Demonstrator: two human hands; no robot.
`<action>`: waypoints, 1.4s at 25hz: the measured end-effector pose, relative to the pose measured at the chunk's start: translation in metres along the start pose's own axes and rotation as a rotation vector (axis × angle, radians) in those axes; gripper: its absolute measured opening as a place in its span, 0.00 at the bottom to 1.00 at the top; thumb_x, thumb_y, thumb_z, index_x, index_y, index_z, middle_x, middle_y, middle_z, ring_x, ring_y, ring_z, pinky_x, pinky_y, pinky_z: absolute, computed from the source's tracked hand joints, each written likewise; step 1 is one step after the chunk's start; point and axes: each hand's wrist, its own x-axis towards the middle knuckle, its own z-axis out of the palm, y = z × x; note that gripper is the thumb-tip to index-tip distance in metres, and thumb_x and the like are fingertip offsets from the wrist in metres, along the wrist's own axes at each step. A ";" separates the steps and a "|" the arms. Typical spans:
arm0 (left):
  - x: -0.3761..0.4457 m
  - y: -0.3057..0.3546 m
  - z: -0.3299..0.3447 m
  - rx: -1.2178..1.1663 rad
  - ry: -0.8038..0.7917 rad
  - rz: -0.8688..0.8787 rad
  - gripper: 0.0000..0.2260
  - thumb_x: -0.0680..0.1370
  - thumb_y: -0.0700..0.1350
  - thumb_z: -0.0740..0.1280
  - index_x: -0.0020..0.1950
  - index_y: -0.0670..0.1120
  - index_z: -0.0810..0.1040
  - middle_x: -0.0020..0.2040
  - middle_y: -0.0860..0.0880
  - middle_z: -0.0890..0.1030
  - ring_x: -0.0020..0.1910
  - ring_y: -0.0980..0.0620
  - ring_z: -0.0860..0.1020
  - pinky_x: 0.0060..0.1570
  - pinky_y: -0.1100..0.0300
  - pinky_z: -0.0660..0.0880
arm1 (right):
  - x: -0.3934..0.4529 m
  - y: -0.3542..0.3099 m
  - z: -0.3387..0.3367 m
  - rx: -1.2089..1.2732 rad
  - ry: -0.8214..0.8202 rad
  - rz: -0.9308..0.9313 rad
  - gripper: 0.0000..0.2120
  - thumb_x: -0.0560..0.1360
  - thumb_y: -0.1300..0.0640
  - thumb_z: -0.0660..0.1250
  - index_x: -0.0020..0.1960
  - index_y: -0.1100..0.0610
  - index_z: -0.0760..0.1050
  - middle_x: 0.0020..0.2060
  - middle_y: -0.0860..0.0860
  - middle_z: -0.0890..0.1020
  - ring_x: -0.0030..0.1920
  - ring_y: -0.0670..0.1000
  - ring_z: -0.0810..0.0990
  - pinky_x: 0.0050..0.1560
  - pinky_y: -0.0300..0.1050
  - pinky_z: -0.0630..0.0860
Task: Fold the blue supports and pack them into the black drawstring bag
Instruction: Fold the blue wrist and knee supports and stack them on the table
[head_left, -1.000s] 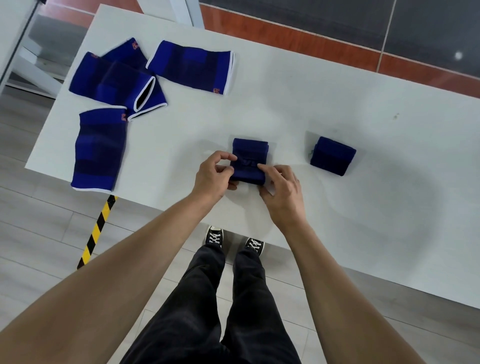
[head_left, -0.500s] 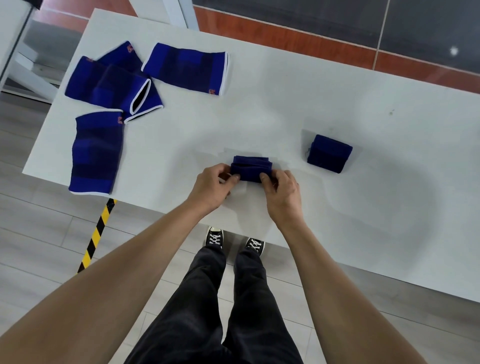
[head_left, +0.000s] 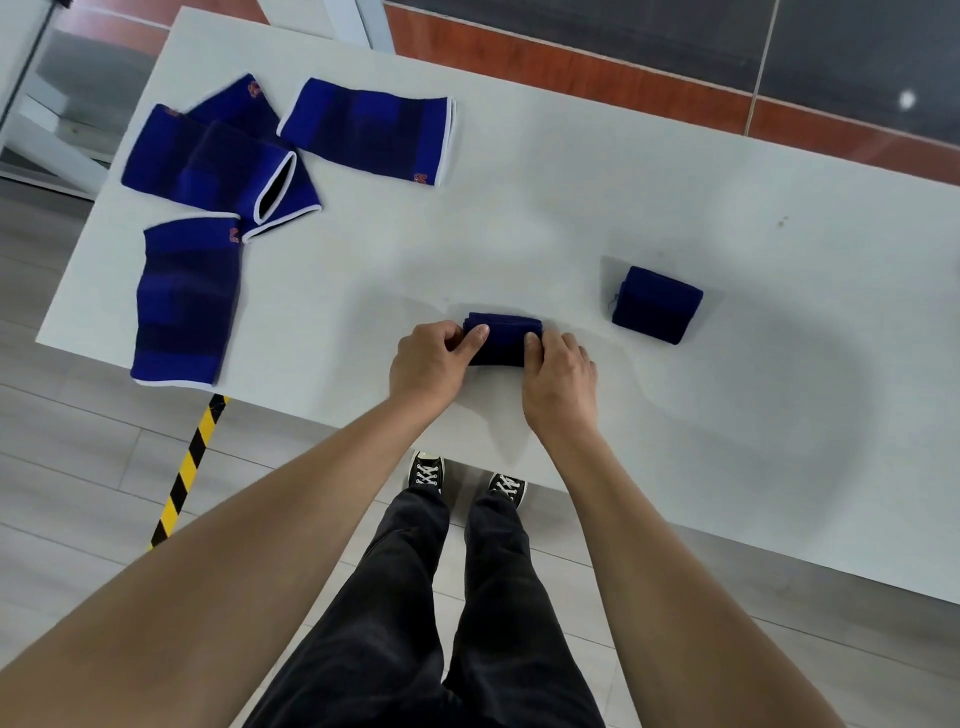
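small orange-red logos sit near the white-trimmed edges of the flat supports, too small to read: one on the far flat support, one on the near-left flat support and one on the overlapped pair (all at the table's left end). both forearms reach forward over the white table. the left hand and right hand pinch opposite ends of the folded support, fingers curled closed on it, near the table's front edge. another folded bundle lies apart to the right.
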 end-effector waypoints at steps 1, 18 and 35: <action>0.001 0.002 0.001 0.009 0.015 -0.001 0.21 0.78 0.62 0.65 0.38 0.46 0.80 0.32 0.47 0.80 0.37 0.45 0.80 0.37 0.52 0.74 | 0.002 -0.001 0.000 -0.024 0.004 0.008 0.16 0.85 0.49 0.52 0.54 0.58 0.73 0.49 0.55 0.78 0.50 0.58 0.75 0.56 0.53 0.69; -0.007 -0.039 0.025 0.520 0.165 0.718 0.28 0.81 0.39 0.65 0.80 0.52 0.63 0.81 0.52 0.62 0.75 0.42 0.68 0.74 0.49 0.64 | 0.002 0.001 0.001 -0.114 0.191 -0.079 0.12 0.80 0.50 0.67 0.54 0.57 0.69 0.49 0.54 0.76 0.46 0.57 0.77 0.49 0.52 0.71; 0.029 0.001 0.034 0.579 0.137 0.756 0.28 0.81 0.37 0.64 0.80 0.50 0.63 0.80 0.49 0.63 0.76 0.42 0.67 0.76 0.49 0.62 | 0.034 0.028 -0.024 -0.381 0.339 -0.504 0.17 0.81 0.56 0.65 0.68 0.58 0.77 0.65 0.52 0.80 0.74 0.54 0.70 0.78 0.62 0.55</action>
